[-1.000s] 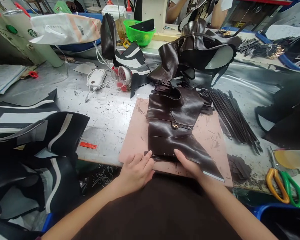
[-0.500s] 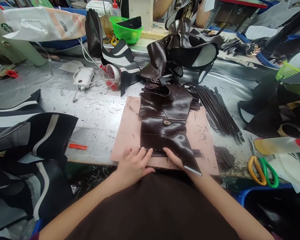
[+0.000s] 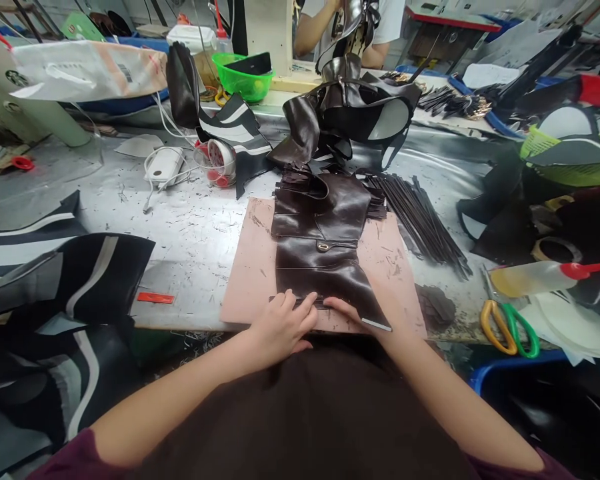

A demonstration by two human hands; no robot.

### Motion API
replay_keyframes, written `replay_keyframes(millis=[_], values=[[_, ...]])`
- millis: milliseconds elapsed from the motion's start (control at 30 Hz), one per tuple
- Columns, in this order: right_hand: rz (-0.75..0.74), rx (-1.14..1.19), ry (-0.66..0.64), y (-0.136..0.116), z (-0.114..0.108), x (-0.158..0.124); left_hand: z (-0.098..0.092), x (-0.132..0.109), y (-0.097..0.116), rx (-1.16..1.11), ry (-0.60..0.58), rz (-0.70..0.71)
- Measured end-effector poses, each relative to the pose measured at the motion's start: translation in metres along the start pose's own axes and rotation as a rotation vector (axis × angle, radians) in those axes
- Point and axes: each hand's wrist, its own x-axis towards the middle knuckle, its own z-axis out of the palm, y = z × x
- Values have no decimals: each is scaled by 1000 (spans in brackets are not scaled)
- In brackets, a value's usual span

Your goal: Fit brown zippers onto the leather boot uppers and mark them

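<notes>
Pressing leather piece (image 3: 325,270) on pink mat (image 3: 253,280), left hand (image 3: 283,323) fingers flat together, right hand (image 3: 351,312) grip unclear.

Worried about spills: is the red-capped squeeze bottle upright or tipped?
Tipped: the squeeze bottle lies on its side, red nozzle pointing right.

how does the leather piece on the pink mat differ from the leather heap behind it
The leather piece lies flat on the pink mat; the leather heap stands bunched and folded. The piece shows a small metal clasp; the heap shows pale grey lining. The left hand and right hand rest on the piece's near edge, not the heap. Both are dark, glossy brown.
</notes>
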Motion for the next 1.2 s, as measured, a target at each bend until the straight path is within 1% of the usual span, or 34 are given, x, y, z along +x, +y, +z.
replay_keyframes(millis=[67,133,167,200,267,333,367,400,467,633,767,833,967,1067,1133,1200], values=[[85,-4,51,12,-11,-3,0,3,-1,-26,21,44],[188,28,62,19,-17,-9,-1,6,-2,-69,38,80],[208,64,54,20,-17,-12,-2,8,-2,-90,44,88],[198,108,39,20,-17,-15,-3,9,-2,-106,47,83],[120,191,16,16,-13,-18,-4,12,0,-116,50,69],[39,209,27,13,-9,-17,-4,14,2,-105,53,64],[36,198,54,12,-8,-14,-3,15,3,-95,54,66],[50,183,83,12,-7,-11,-2,16,4,-84,51,73],[91,162,93,15,-7,-4,0,18,4,-65,45,94],[202,140,25,22,-12,7,-3,26,3,-56,41,134],[265,47,2,17,-16,10,-7,38,4,-75,42,163],[273,-13,-20,13,-18,12,-8,45,6,-89,35,189],[253,-103,-22,9,-24,10,-8,57,11,-100,-17,162],[186,-39,-52,9,-28,4,-6,62,11,-132,6,194],[192,46,-12,11,-30,2,-5,64,10,-165,16,209],[228,68,71,14,-31,1,-4,65,9,-193,0,210]])
